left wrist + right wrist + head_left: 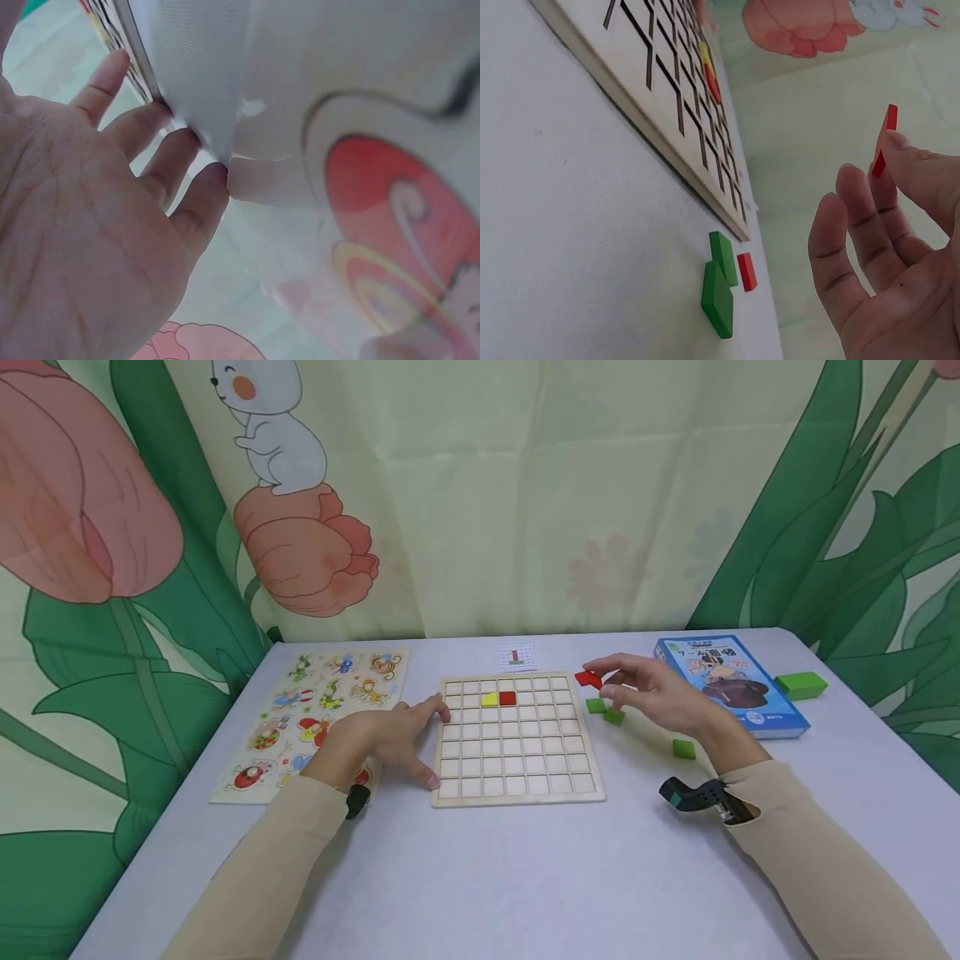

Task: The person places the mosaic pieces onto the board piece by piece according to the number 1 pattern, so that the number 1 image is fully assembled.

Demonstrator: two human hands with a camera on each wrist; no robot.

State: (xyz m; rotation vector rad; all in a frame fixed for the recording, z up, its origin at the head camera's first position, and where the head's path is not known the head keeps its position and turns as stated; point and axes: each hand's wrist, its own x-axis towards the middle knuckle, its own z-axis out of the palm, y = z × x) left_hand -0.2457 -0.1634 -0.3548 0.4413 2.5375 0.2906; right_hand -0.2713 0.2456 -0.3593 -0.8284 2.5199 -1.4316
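Observation:
A wooden grid board (517,801) lies on the table, holding a yellow tile (490,699) and a red tile (507,698) side by side in an upper row. My left hand (392,737) touches the board's left edge with fingers and thumb spread. Above the table, beyond the board's upper right corner, my right hand (651,692) pinches a small red tile (886,139) between thumb and fingers. Another red tile (747,271) lies on the table beside two green tiles (721,255), close to the board's corner.
Behind the board lies a small grid-patterned card (504,662). A sheet of cartoon insect pictures (262,781) is on the left, partly under my left arm. To the right are a blue box (738,685), a larger green block (801,686) and a separate green piece (683,749).

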